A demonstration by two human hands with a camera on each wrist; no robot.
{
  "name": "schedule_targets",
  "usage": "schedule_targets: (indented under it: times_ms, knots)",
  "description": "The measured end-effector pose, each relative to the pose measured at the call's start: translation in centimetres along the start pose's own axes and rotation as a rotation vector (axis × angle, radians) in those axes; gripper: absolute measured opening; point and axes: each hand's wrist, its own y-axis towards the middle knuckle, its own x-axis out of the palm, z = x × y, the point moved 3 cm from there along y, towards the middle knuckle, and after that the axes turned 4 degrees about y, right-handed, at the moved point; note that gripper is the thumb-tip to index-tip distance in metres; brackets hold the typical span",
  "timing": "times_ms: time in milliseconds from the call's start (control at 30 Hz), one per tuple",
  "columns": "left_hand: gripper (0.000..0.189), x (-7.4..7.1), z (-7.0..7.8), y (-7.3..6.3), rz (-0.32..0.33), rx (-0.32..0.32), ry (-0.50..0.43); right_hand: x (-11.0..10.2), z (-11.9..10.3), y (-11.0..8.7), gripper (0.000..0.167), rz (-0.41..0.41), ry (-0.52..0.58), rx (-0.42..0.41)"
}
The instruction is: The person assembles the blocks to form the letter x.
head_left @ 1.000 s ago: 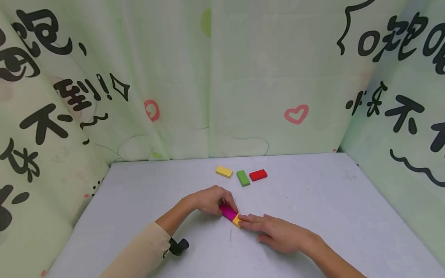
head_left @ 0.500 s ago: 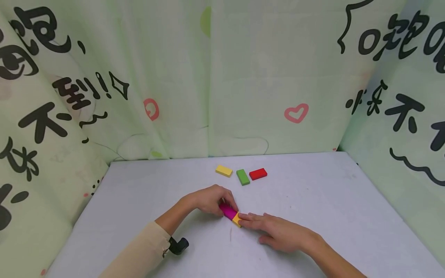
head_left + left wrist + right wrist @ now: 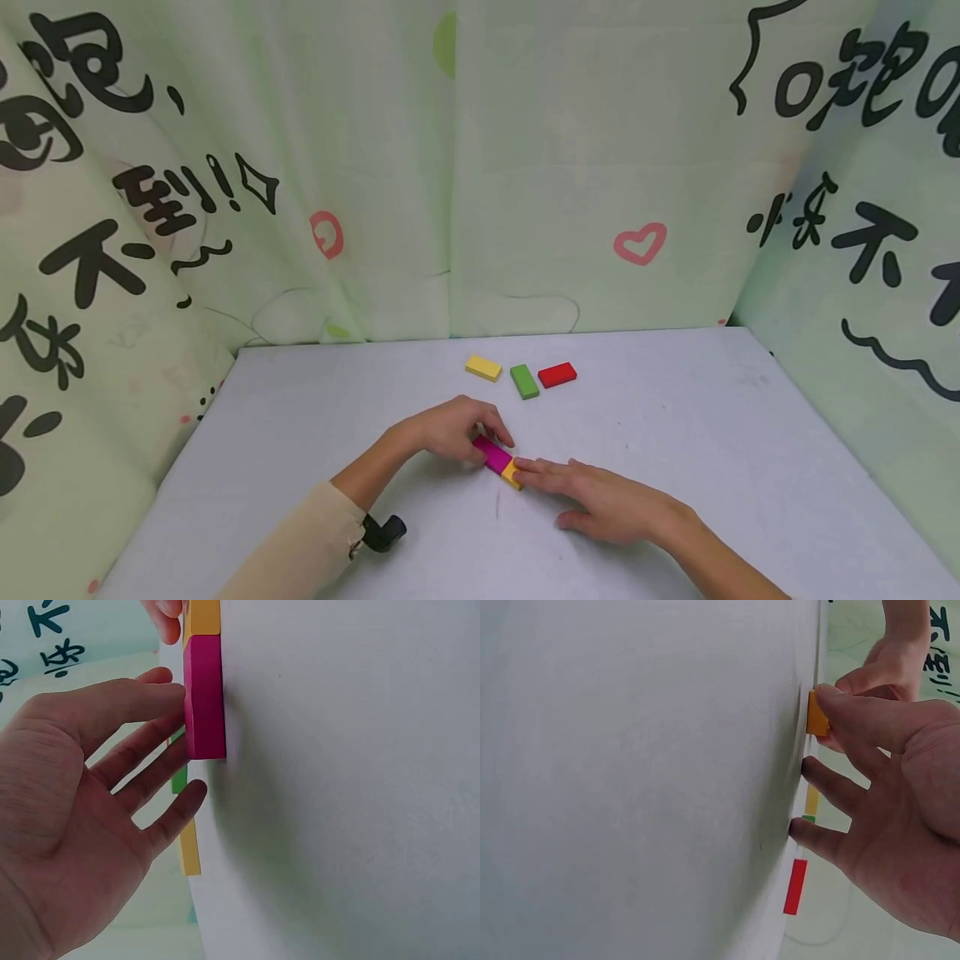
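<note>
A magenta block [image 3: 493,455] and an orange block [image 3: 512,474] lie end to end in a slanting line on the white table [image 3: 360,550]. My left hand [image 3: 453,429] arches over the magenta block's far end. Its thumb tip is right at the near side of the block, while the index fingertip stands slightly off the far side. My right hand [image 3: 611,500] is spread low from the right, its straight fingertips touching the orange block's outer end. In the right wrist view, the thumb overlaps part of the orange block [image 3: 816,714].
Farther back lie a yellow block [image 3: 483,368], a green block [image 3: 524,382] and a red block [image 3: 557,375], apart from one another. Pale green curtains [image 3: 525,167] with dark lettering hang behind and at both sides. A small black device [image 3: 384,533] sits on my left wrist.
My left fingers have lifted and spread a little away from the magenta block's far side. The right hand and all the blocks have stayed nearly in place.
</note>
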Motion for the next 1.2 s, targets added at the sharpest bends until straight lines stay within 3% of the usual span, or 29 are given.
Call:
schedule_targets:
  times_ms: [200,667,867,1000,1200]
  knots:
    - [0.033,-0.1,0.2,-0.5,0.026,0.011,0.053,-0.1,-0.1,0.1,0.07,-0.006,0.01,0.023]
    - [0.031,1.0,2.0,-3.2,0.156,-0.039,0.324,-0.5,0.4,0.4,0.068,-0.002,0.018,0.047]
    - [0.037,1.9,2.6,-4.2,0.168,-0.031,0.402,-1.0,0.5,0.3,0.066,0.035,-0.003,-0.012]
    - [0.043,2.6,3.1,-4.5,0.158,-0.043,0.424,-1.4,0.7,0.3,0.067,0.05,0.005,-0.003]
    - [0.051,3.7,3.9,-4.9,0.158,-0.107,0.434,-1.7,1.0,0.6,0.068,0.054,0.021,0.013]
